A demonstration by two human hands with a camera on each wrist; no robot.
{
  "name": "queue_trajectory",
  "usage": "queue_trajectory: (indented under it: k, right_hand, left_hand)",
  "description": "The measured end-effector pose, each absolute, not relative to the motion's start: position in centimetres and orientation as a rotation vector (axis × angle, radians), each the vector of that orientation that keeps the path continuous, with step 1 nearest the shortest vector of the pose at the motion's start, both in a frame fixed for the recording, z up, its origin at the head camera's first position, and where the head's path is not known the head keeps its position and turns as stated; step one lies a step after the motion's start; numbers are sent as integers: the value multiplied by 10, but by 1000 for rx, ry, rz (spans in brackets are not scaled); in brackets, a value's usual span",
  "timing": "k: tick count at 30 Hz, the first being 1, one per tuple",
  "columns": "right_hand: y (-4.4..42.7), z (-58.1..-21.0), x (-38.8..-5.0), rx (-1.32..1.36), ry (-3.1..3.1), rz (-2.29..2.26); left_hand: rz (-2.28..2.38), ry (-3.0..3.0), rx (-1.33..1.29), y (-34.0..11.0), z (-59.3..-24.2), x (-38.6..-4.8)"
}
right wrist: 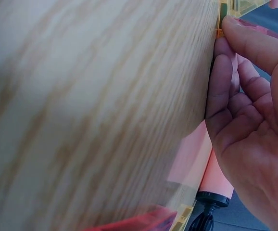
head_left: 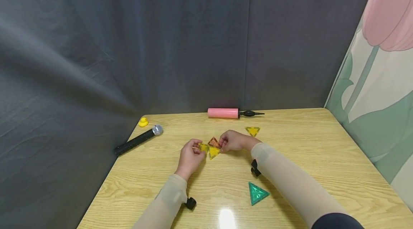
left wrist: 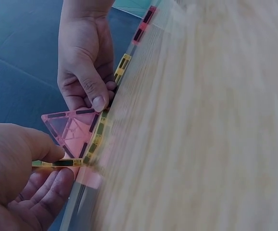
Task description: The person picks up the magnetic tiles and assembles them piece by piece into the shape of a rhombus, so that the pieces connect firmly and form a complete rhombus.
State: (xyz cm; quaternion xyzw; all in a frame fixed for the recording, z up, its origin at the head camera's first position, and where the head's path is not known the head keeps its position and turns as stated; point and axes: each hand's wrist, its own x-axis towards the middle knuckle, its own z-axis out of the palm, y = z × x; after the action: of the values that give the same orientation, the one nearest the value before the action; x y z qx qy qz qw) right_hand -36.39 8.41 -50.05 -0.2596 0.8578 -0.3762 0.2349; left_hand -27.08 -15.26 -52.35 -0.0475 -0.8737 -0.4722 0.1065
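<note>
Triangular magnetic tiles form a small cluster in the head view: a red tile [head_left: 214, 142] at the back, a yellow tile [head_left: 213, 152] at the front and another yellow tile [head_left: 203, 147] on the left. My left hand [head_left: 189, 158] pinches that left yellow tile between thumb and fingers, as the left wrist view also shows. From the other side, my right hand [head_left: 233, 140] pinches the front yellow tile's right corner, close against the red tile. The red tile [left wrist: 74, 132] stands tilted up from the table, its edge meeting the front yellow tile [left wrist: 96, 137].
A green triangular tile [head_left: 257, 193] lies near the right forearm. Beyond the right wrist is a third yellow tile [head_left: 253, 130]; another red tile [right wrist: 139, 222] shows low in the right wrist view. Farther back lie a pink hand pump [head_left: 223, 113], a microphone [head_left: 138, 141] and a rubber duck [head_left: 143, 122].
</note>
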Motion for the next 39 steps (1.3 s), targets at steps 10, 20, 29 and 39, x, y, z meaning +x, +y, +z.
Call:
queue_trajectory:
  k: [10,20,29,39]
  right_hand:
    - [83,-500,-364,-699,2344,-1034]
    - [83,-500,-364,-731,2365,-1010]
    - [84,-502,-365,-746,2355,-1027]
    - [84,-502,-364,-723,2353,-1031]
  left_hand:
    - [-1446,-2549,-166,-145,-524,-271]
    - [-1461,-2562,-206,-144,-523,-269]
    - [-1448,-2576,-261,-143,-524,-268]
    - [-1442,-2598,-269,-144,-524,-269]
